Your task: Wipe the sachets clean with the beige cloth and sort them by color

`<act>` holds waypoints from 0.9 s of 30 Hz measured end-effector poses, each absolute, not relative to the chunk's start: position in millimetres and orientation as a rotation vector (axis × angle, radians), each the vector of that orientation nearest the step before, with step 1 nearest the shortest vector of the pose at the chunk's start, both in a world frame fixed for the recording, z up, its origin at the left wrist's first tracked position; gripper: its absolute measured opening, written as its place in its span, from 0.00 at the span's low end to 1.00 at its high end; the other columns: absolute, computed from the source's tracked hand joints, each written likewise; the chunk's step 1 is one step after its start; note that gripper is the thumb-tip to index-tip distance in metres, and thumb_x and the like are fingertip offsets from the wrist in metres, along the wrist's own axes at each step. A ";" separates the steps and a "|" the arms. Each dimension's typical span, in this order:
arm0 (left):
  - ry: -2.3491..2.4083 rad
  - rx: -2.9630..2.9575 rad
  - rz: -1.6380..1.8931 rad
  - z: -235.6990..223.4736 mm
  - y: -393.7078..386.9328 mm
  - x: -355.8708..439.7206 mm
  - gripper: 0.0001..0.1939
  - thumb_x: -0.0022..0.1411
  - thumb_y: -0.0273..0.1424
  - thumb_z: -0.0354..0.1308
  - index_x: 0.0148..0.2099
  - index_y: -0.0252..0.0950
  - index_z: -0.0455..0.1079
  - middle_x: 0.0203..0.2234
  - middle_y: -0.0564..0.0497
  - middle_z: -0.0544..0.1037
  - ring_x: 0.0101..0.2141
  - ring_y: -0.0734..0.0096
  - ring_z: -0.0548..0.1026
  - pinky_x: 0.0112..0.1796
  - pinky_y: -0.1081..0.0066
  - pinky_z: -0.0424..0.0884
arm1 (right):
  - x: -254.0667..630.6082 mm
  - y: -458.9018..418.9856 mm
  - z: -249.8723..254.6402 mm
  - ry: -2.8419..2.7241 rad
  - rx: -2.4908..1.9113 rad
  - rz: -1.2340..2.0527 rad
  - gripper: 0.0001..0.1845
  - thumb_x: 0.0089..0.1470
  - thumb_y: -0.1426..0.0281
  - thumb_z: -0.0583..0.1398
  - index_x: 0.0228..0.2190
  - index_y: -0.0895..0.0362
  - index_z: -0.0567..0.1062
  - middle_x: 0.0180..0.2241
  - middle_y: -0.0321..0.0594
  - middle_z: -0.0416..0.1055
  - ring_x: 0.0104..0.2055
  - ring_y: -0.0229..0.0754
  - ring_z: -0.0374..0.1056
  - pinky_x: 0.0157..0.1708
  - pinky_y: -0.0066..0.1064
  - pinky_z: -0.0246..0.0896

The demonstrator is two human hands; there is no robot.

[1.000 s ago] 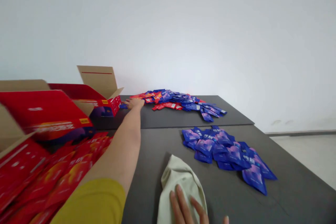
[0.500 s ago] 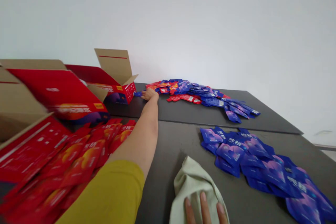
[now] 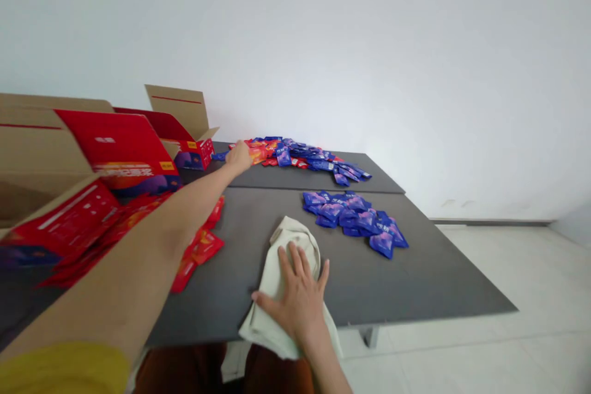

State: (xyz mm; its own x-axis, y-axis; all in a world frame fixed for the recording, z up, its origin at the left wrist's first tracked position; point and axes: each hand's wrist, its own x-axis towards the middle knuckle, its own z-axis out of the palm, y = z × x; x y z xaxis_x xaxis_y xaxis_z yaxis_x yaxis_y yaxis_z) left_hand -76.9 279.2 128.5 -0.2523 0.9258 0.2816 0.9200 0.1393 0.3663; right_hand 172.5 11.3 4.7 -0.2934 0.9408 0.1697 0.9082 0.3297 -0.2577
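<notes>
My left arm stretches far across the dark grey table point(image 3: 415, 283). My left hand point(image 3: 239, 156) sits at the near left edge of a mixed heap of red and blue packets point(image 3: 305, 155) by the wall. Its fingers are curled on a red-orange packet point(image 3: 258, 153). My right hand point(image 3: 300, 295) lies flat with fingers spread on a folded beige cloth point(image 3: 281, 252) at the table's front edge, holding nothing.
A pile of blue packets point(image 3: 355, 221) lies mid-table to the right of the cloth. Red packets point(image 3: 198, 246) spill from open red-printed cardboard boxes point(image 3: 115, 148) on the left, with another open box point(image 3: 184, 135) behind. Pale floor point(image 3: 484, 345) lies beyond the table's right edge.
The view has pulled back, showing more table and floor. My left hand moved from beside the far box to the heap's edge and closed on a red-orange packet. The right hand stays on the cloth.
</notes>
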 end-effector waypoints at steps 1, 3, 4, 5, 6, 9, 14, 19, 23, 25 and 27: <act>2.389 1.926 0.699 138.6 265.9 -77.3 0.27 0.58 0.29 0.57 0.57 0.20 0.59 0.48 0.29 0.74 0.46 0.54 0.74 0.44 0.65 0.66 | 172.5 10.0 5.7 -2.295 -1.665 0.179 0.48 0.50 0.39 0.54 0.66 0.46 0.52 0.69 0.42 0.43 0.69 0.60 0.37 0.60 0.66 0.14; 2.262 2.123 0.501 160.3 236.7 -78.4 0.24 0.54 0.28 0.57 0.54 0.28 0.67 0.45 0.39 0.77 0.43 0.60 0.75 0.43 0.69 0.66 | 170.9 7.3 7.5 -2.271 -1.655 0.205 0.47 0.51 0.40 0.53 0.65 0.49 0.54 0.68 0.44 0.46 0.69 0.57 0.39 0.62 0.61 0.16; 2.106 2.272 0.349 170.9 220.9 -78.8 0.21 0.53 0.27 0.56 0.50 0.31 0.70 0.43 0.44 0.78 0.42 0.62 0.75 0.42 0.71 0.66 | 169.2 5.7 8.6 -2.260 -1.653 0.219 0.47 0.51 0.40 0.53 0.65 0.50 0.55 0.67 0.44 0.47 0.69 0.56 0.41 0.63 0.59 0.18; 1.920 2.405 0.180 180.3 204.6 -78.9 0.18 0.52 0.27 0.55 0.47 0.32 0.73 0.41 0.47 0.79 0.40 0.65 0.74 0.41 0.72 0.66 | 166.6 3.8 9.7 -2.251 -1.650 0.229 0.45 0.52 0.41 0.54 0.64 0.51 0.57 0.67 0.45 0.49 0.69 0.56 0.42 0.64 0.58 0.21; 1.737 2.507 0.003 187.8 188.0 -78.5 0.17 0.52 0.27 0.54 0.44 0.33 0.74 0.39 0.49 0.80 0.39 0.66 0.74 0.40 0.73 0.66 | 163.1 1.3 10.9 -2.241 -1.651 0.232 0.43 0.53 0.44 0.55 0.63 0.52 0.58 0.66 0.46 0.51 0.68 0.56 0.44 0.64 0.56 0.26; 1.511 2.646 -0.391 194.3 140.4 -72.8 0.15 0.49 0.27 0.54 0.40 0.36 0.77 0.34 0.52 0.80 0.33 0.68 0.73 0.39 0.71 0.64 | 149.3 -10.5 13.9 -2.195 -1.668 0.151 0.26 0.59 0.60 0.56 0.56 0.56 0.68 0.59 0.50 0.65 0.62 0.53 0.57 0.63 0.49 0.36; 1.525 2.828 -0.554 157.4 86.7 -47.6 0.12 0.44 0.20 0.56 0.29 0.38 0.77 0.24 0.50 0.79 0.38 0.62 0.70 0.47 0.59 0.57 | 140.7 -32.5 13.9 -2.015 -1.705 0.076 0.14 0.62 0.70 0.52 0.42 0.56 0.75 0.36 0.46 0.77 0.40 0.46 0.73 0.62 0.45 0.38; 1.324 2.997 -0.270 108.1 63.3 -25.3 0.10 0.48 0.19 0.56 0.25 0.38 0.75 0.32 0.47 0.79 0.45 0.61 0.67 0.51 0.54 0.50 | 174.7 -20.9 15.3 -1.567 -1.625 0.542 0.25 0.64 0.54 0.47 0.40 0.56 0.77 0.34 0.45 0.78 0.39 0.48 0.73 0.43 0.36 0.62; 1.508 2.957 0.273 78.9 41.5 -26.1 0.18 0.63 0.26 0.47 0.48 0.41 0.75 0.50 0.45 0.74 0.49 0.62 0.68 0.51 0.57 0.56 | 205.7 2.2 16.4 -1.071 -1.369 0.873 0.32 0.63 0.51 0.43 0.42 0.63 0.75 0.38 0.48 0.78 0.40 0.47 0.74 0.35 0.31 0.67; 1.760 2.803 0.617 66.8 23.4 -29.1 0.19 0.66 0.31 0.45 0.52 0.36 0.73 0.56 0.42 0.69 0.53 0.61 0.67 0.53 0.60 0.59 | 214.2 12.3 17.0 -0.935 -1.328 1.023 0.33 0.64 0.51 0.42 0.46 0.64 0.73 0.41 0.52 0.77 0.41 0.46 0.74 0.35 0.32 0.69; 1.946 2.632 0.805 54.1 1.9 -28.3 0.22 0.68 0.37 0.42 0.51 0.34 0.73 0.53 0.42 0.72 0.53 0.61 0.67 0.55 0.63 0.60 | 216.6 21.7 19.0 -0.895 -1.317 1.114 0.33 0.65 0.52 0.40 0.48 0.64 0.71 0.45 0.53 0.76 0.42 0.45 0.75 0.36 0.31 0.70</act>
State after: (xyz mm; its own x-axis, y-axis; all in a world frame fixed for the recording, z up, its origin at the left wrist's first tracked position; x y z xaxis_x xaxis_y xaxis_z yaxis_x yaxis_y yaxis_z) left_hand -28.3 1.9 54.1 0.2292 0.8356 0.4993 0.9441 -0.3157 0.0949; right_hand 216.6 21.7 19.0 0.2625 0.9596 -0.1010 -0.1088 -0.0746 -0.9913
